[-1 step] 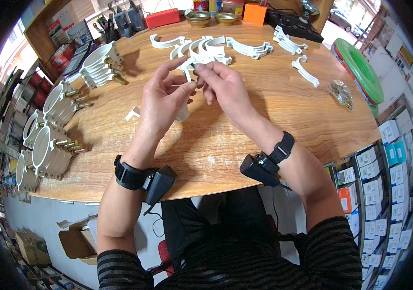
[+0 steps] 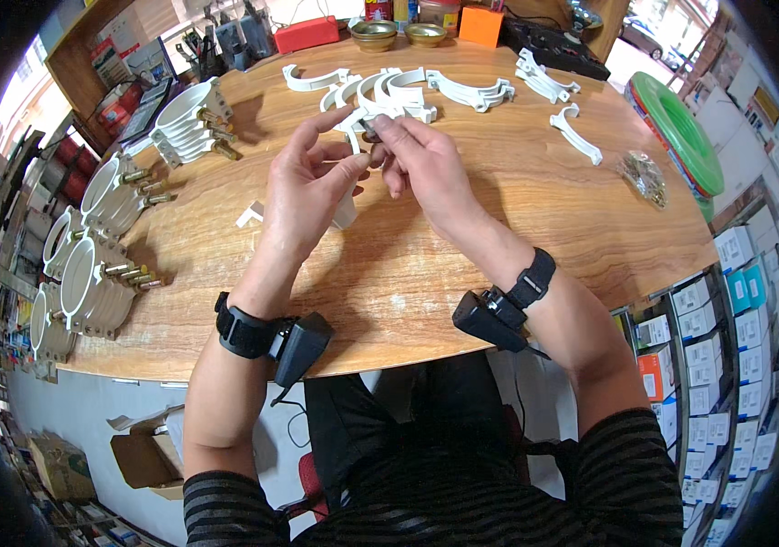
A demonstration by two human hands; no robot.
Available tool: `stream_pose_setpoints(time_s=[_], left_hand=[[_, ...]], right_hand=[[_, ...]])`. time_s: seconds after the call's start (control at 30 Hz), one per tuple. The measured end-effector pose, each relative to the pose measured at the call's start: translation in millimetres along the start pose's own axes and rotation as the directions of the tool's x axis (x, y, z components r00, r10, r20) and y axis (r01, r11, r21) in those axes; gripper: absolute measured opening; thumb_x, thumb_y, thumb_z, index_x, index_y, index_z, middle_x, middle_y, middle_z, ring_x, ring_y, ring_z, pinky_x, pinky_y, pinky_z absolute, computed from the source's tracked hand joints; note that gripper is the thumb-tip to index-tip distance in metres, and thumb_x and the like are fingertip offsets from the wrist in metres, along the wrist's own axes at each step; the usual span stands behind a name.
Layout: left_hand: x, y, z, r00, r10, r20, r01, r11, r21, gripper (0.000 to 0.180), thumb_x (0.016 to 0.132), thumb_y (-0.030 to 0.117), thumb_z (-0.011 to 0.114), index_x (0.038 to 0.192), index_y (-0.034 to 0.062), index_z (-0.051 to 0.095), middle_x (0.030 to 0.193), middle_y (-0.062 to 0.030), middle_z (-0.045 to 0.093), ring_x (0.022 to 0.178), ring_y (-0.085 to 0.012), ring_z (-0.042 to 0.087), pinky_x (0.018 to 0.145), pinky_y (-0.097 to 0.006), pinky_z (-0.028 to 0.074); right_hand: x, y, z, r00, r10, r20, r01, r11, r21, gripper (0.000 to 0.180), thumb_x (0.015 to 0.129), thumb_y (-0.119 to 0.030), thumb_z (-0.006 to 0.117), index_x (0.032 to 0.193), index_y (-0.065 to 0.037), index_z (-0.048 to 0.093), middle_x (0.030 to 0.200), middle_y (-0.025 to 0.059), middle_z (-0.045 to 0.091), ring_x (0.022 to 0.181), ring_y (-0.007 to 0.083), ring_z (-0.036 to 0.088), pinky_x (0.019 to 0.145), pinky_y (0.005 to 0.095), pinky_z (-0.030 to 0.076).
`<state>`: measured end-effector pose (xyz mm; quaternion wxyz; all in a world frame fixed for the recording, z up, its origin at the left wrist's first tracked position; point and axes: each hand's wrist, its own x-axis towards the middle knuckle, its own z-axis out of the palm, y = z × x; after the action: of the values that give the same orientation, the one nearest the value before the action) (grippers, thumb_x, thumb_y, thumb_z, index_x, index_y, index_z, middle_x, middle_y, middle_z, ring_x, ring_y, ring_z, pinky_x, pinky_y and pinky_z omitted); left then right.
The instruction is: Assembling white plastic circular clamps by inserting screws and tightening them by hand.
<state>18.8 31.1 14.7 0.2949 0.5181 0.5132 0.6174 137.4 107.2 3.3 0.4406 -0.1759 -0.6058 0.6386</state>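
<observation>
My left hand (image 2: 307, 196) is closed with thumb and fingers on a white half-ring pipe clamp (image 2: 353, 140), held above the table; its lower part shows below the palm. Close against it, my right hand (image 2: 426, 164) is bent into a pinch at the clamp's upper end. A small dark piece (image 2: 369, 133) shows at the right fingertips, too small to name. Just beyond the hands lies a group of white clamp halves (image 2: 389, 89). Left of my left wrist, a small white piece (image 2: 251, 215) rests on the wooden table (image 2: 389, 292).
Stacks of round white clamps with brass-coloured screws (image 2: 98, 283) line the left side. Loose clamp halves (image 2: 576, 132) and a clear bag of small metal parts (image 2: 645, 178) lie right, near a green hose coil (image 2: 681, 128). Brass-coloured bowls (image 2: 374, 36) stand at the back.
My right thumb and fingers have shifted slightly at the clamp's end, so the small dark piece shows more plainly. My left hand and the clamp stay in place.
</observation>
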Motion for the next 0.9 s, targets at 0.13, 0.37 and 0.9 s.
stream_pose_setpoints(time_s=[0.13, 0.37, 0.9], left_hand=[[0.7, -3.7, -1.0, 1.000, 0.025, 0.002, -0.025, 1.000, -0.008, 0.044, 0.078, 0.000, 0.058, 0.119, 0.0072, 0.044, 0.079, -0.0079, 0.059, 0.071, -0.0112, 0.059, 0.059, -0.020, 0.047], [0.2, -1.3, -0.2, 1.000, -0.004, -0.003, 0.004, 1.000, 0.004, 0.044, 0.078, -0.001, 0.058, 0.119, 0.0067, 0.044, 0.079, -0.0083, 0.059, 0.072, -0.0113, 0.059, 0.059, -0.020, 0.047], [0.9, -5.4, -3.1, 1.000, 0.020, 0.019, -0.020, 1.000, 0.002, 0.044, 0.078, 0.002, 0.059, 0.120, 0.0069, 0.044, 0.078, -0.0063, 0.058, 0.068, -0.0094, 0.057, 0.057, -0.020, 0.046]], right_hand=[[1.2, 1.5, -0.2, 1.000, -0.013, -0.007, 0.013, 1.000, -0.026, 0.021, 0.083, -0.021, 0.057, 0.079, 0.000, 0.056, 0.062, 0.0009, 0.053, 0.047, 0.0042, 0.043, 0.040, 0.0183, 0.033], [1.1, 1.2, -0.6, 1.000, -0.004, -0.030, 0.003, 0.999, -0.040, 0.022, 0.086, -0.023, 0.052, 0.082, -0.001, 0.055, 0.062, 0.0024, 0.053, 0.046, 0.0049, 0.042, 0.038, 0.0189, 0.033], [-0.8, 0.6, 1.7, 0.992, 0.119, 0.041, -0.120, 0.993, 0.012, 0.029, 0.088, -0.027, 0.049, 0.077, -0.001, 0.056, 0.060, 0.0028, 0.053, 0.043, 0.0054, 0.041, 0.037, 0.0185, 0.032]])
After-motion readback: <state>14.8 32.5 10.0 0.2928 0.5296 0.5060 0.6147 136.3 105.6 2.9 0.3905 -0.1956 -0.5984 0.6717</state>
